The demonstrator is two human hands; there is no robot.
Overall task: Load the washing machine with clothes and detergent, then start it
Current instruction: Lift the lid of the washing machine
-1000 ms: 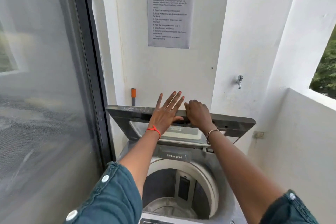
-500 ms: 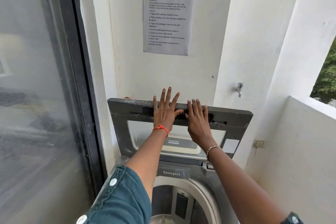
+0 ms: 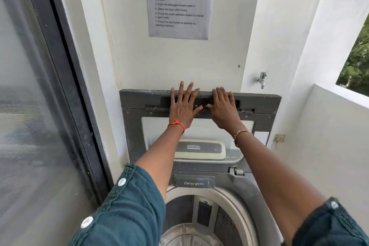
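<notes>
While your left hand (image 3: 184,109) and your right hand (image 3: 224,109) lie flat and spread against the dark grey plastic lid with the clear window (image 3: 199,126), neither is clenched round anything: the palms press, the fingers are splayed, and the fingertips reach over the lid's top edge. That lid stands upright on the top-loading grey washing machine (image 3: 257,205), its back close to the white wall (image 3: 169,62), though whether it touches the wall cannot be told. Below your arms the round drum opening (image 3: 199,215) is uncovered, and no clothes show in the part of it that is visible. The small grey flap marked Detergent (image 3: 193,182) sits just behind the opening and is shut.

Expect the lid to be stiff, fairly light and hinged at its lower edge; it will likely swing freely and may drop if released off balance. Take it by the recessed grip along the top edge, where your fingers are, rather than by the window panel.
</notes>
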